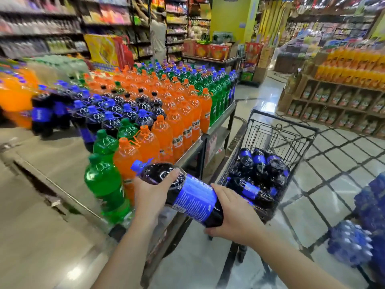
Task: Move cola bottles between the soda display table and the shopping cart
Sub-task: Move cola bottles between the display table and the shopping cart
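Observation:
A large cola bottle (pixel 187 195) with a blue cap and blue label lies tilted in both my hands, cap pointing up and left, over the gap between the display table (pixel 192 150) and the shopping cart (pixel 300 130). My left hand (pixel 153 192) grips its neck end. My right hand (pixel 233 215) wraps round its base. Several more cola bottles (pixel 256 172) lie in the black wire cart. Other cola bottles (pixel 108 117) stand on the table among orange and green ones.
Green bottles (pixel 104 178) and orange bottles (pixel 162 130) stand at the table's near corner beside my left hand. Blue shrink-wrapped water packs (pixel 354 245) sit on the floor at the right. Shelves of juice (pixel 343 92) line the far right aisle; a person stands at the far shelves.

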Action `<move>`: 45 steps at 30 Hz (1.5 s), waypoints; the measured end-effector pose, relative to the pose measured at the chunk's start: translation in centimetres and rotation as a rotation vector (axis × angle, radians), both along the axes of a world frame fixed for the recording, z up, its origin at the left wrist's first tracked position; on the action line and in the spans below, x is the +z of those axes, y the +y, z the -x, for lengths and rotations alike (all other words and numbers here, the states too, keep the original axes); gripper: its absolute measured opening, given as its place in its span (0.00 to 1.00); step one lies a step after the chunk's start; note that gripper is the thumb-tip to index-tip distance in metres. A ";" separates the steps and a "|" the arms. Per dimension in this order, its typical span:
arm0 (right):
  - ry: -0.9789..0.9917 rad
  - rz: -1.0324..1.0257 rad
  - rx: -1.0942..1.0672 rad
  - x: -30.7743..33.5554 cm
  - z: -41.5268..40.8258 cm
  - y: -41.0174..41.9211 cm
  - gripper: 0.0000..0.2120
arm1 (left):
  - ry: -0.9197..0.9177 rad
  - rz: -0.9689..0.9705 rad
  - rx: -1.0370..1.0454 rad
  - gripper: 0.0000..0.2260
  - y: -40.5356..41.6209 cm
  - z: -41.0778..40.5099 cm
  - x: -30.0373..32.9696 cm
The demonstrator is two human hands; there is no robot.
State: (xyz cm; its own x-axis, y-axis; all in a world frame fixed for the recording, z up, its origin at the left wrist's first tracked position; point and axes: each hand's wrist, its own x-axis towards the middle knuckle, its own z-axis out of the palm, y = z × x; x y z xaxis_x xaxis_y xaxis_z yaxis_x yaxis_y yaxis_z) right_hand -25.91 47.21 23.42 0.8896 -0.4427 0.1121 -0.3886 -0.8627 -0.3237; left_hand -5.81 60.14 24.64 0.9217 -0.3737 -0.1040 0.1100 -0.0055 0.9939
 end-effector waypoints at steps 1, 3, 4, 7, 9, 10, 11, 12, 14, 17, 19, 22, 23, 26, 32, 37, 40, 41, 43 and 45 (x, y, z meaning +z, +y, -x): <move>-0.003 -0.003 0.036 -0.1 -0.4 0.8 0.55 | -0.003 -0.009 0.035 0.50 1.5 0.2 0.3; -0.017 -0.008 0.102 -0.1 -1.3 2.5 0.55 | -0.002 -0.019 0.109 0.51 4.2 0.1 0.4; -0.032 -0.009 0.128 -0.2 -1.9 3.4 0.54 | -0.004 -0.027 0.140 0.51 5.5 0.1 0.5; -0.046 -0.030 0.212 -0.2 -4.1 6.3 0.55 | -0.009 -0.019 0.212 0.53 9.6 -0.9 0.2; -0.049 -0.049 0.260 -0.1 -5.8 8.3 0.55 | -0.017 -0.005 0.258 0.49 12.5 -2.1 0.2; -0.059 -0.061 0.290 0.0 -6.8 9.4 0.55 | -0.025 0.008 0.279 0.46 13.9 -2.5 0.7; -0.073 -0.073 0.321 0.1 -7.9 10.4 0.54 | -0.021 0.017 0.298 0.46 15.4 -3.0 1.0; -0.081 -0.081 0.346 0.2 -9.1 11.5 0.54 | -0.010 0.017 0.320 0.47 16.9 -3.6 1.0; -0.085 -0.088 0.386 0.3 -11.7 13.6 0.53 | 0.008 0.025 0.352 0.48 19.7 -5.2 1.2; -0.109 -0.092 0.444 0.3 -15.8 16.8 0.50 | 0.018 -0.001 0.424 0.51 23.8 -8.5 0.9; -0.121 -0.087 0.460 0.5 -18.5 19.1 0.49 | 0.028 0.001 0.429 0.54 26.4 -11.1 0.9; -0.113 -0.091 0.481 0.5 -22.8 22.3 0.49 | 0.032 0.010 0.447 0.55 29.8 -14.7 1.1; -0.117 -0.090 0.484 0.4 -24.3 23.3 0.49 | 0.035 0.015 0.458 0.55 30.9 -15.9 1.2; -0.121 -0.066 0.490 0.1 -29.0 25.9 0.51 | 0.034 0.020 0.460 0.58 33.9 -19.8 1.4; -0.131 -0.019 0.511 0.3 -37.3 29.6 0.49 | 0.037 0.007 0.473 0.54 38.2 -27.3 1.8; -0.143 -0.017 0.540 0.1 -44.2 30.5 0.50 | 0.043 0.027 0.507 0.59 39.6 -33.5 1.4; -0.139 -0.011 0.560 -0.1 -48.7 29.8 0.51 | 0.045 0.018 0.500 0.54 39.4 -37.4 1.2; -0.138 -0.009 0.566 -0.2 -50.2 29.4 0.52 | 0.048 0.016 0.501 0.53 39.1 -38.8 1.1; -0.134 -0.009 0.568 -0.6 -53.7 28.4 0.53 | 0.048 0.020 0.501 0.53 38.3 -41.8 0.9; -0.122 -0.010 0.565 -0.9 -57.3 27.3 0.54 | 0.041 0.021 0.500 0.53 37.3 -45.2 0.7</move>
